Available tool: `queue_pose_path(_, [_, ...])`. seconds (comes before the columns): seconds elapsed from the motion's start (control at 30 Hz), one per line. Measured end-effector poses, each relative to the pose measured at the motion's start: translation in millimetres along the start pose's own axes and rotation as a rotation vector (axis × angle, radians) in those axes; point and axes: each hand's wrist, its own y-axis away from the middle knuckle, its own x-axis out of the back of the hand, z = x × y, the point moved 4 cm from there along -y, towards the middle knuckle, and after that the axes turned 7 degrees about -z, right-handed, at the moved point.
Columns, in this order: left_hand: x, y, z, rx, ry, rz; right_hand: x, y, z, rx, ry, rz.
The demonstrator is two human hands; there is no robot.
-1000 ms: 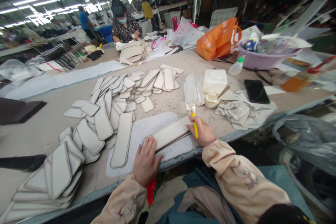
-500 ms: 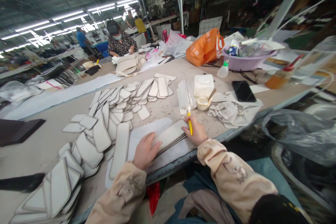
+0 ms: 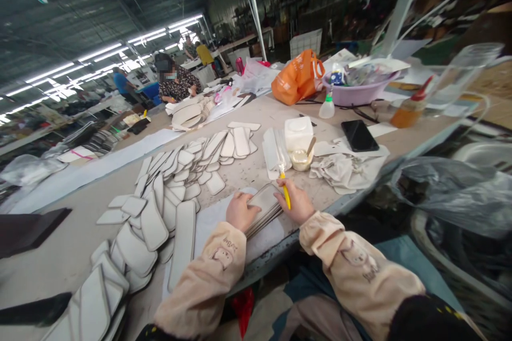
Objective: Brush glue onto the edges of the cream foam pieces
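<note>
My right hand [image 3: 296, 202] is closed around a yellow-handled brush [image 3: 286, 197], its bristle end pointing away from me. The fingers of the same hand rest at the right end of a short stack of long, pale, round-cornered panels [image 3: 264, 200]. My left hand [image 3: 242, 212] is curled over the left part of that stack, its thumb on top and its fingertips at the far edge. Under the stack lies a white sheet [image 3: 205, 219]. Just beyond the brush are some pale strips [image 3: 274, 150] and a small tub of creamy paste [image 3: 301, 160] with a stick in it.
Many loose pale panels [image 3: 154, 218] spread across the left side. A white container [image 3: 299, 132], crumpled cloth [image 3: 340, 171], phone [image 3: 360, 135], orange bag [image 3: 296, 79] and purple basin [image 3: 356, 95] stand to the right. Across the table sits a co-worker [image 3: 180, 85]. The table edge [image 3: 344, 208] runs before me.
My left hand has moved away from me along the stack, and its fingers have curled more. My right hand keeps the brush at the stack's right end. The camera view has shifted slightly.
</note>
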Motion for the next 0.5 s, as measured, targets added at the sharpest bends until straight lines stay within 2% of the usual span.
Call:
queue_pose_path(0.1, [11.0, 7, 0, 0.027, 0.055, 0.07, 6, 1, -6, 0.017, -0.087, 0.017])
queue_pose_path(0.2, [34.0, 19, 3, 0.016, 0.163, 0.075, 14, 2, -16, 0.026, -0.355, 0.044])
queue_pose_path(0.33, [59.5, 43, 14, 0.035, 0.701, -0.005, 25, 0, -40, 0.043, -0.861, 0.051])
queue_pose_path(0.4, [59.6, 55, 23, 0.048, 0.884, -0.056, 32, -1, -51, 0.043, -0.965, 0.091])
queue_pose_path(0.5, [46.4, 68, 37, 0.047, 0.939, -0.094, 45, 0, -60, 0.018, -0.927, 0.177])
